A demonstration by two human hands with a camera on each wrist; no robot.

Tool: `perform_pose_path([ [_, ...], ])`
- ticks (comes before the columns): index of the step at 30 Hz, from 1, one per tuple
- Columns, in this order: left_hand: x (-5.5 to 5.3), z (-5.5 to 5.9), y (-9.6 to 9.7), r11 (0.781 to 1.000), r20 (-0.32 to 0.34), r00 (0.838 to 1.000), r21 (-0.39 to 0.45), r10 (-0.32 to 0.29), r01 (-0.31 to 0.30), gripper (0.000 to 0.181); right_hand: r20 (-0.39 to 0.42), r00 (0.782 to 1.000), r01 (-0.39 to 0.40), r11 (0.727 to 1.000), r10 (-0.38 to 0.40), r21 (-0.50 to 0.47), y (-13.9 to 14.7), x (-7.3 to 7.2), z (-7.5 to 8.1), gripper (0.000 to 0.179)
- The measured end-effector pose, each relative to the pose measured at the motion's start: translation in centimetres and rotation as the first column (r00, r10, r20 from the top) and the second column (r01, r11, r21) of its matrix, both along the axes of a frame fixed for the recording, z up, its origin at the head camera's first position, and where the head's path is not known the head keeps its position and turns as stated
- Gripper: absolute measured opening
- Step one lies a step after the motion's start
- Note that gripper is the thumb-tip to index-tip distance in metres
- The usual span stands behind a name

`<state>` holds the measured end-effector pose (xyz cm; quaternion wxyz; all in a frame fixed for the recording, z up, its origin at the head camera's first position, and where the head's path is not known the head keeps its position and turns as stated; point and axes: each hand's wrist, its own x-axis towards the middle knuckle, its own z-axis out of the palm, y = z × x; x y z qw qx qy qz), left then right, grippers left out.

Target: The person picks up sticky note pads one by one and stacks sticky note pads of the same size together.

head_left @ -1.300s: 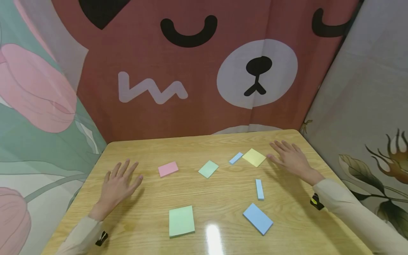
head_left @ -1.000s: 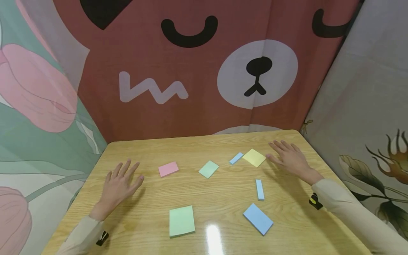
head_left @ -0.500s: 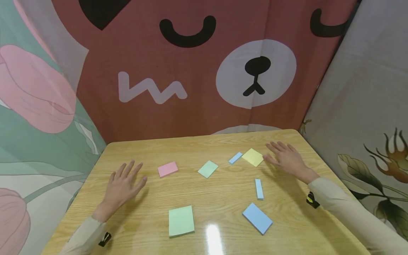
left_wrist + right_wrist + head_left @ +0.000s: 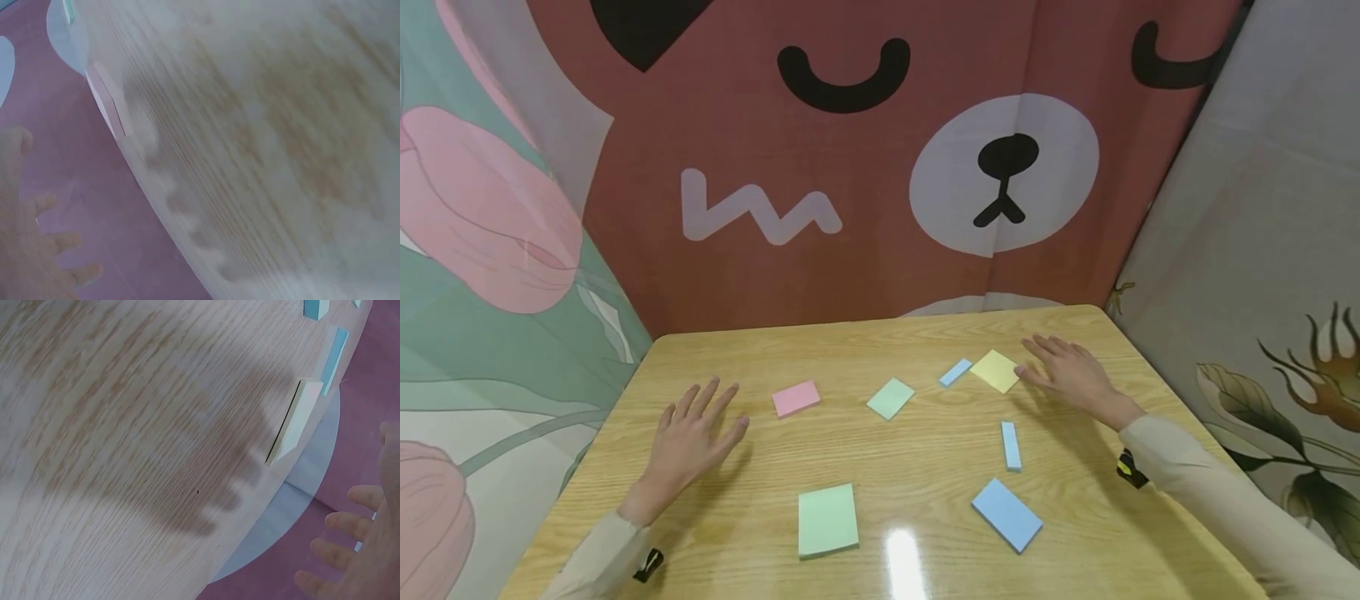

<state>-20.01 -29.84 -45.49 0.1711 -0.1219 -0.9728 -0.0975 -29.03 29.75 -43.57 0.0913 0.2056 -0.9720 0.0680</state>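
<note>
My left hand (image 4: 688,450) hovers over the left side of the table with fingers spread and nothing held. The nearest thing to it is a pink sticky note pad (image 4: 796,399), off to its right. My right hand (image 4: 1071,375) is held above the far right, its fingers loosely extended and its thumb tip overlapping the corner of a yellow sticky note pad (image 4: 995,371) in the head view. In the right wrist view the yellow pad (image 4: 296,422) lies on the table, apart from the fingers. The left wrist view shows the pink pad (image 4: 105,97) near the table edge.
A small green pad (image 4: 891,398) and a narrow blue pad (image 4: 955,372) lie mid-back. Another narrow blue pad (image 4: 1011,447) is above a larger blue pad (image 4: 1007,514) at the front right. A larger green pad (image 4: 827,521) sits front centre. Printed curtain (image 4: 865,283) backs the table.
My left hand has drifted slightly to the right. My right hand has shifted a little left, closer to the yellow pad. The pads have stayed put.
</note>
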Motion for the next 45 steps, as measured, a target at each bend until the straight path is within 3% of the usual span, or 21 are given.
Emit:
perform_pose_path([
  [30,0.3,-0.2,1.2,0.999,-0.039,0.999,-0.017,-0.027,0.027,0.062,-0.011,0.999,-0.038,0.999,0.038,0.002,-1.3,-1.4,-1.1,0.069],
  [45,0.7,-0.5,2.1,0.999,0.010,0.999,-0.013,-0.049,0.049,0.060,0.022,0.999,-0.027,1.000,0.027,-0.004,-2.2,-1.5,-1.5,0.069],
])
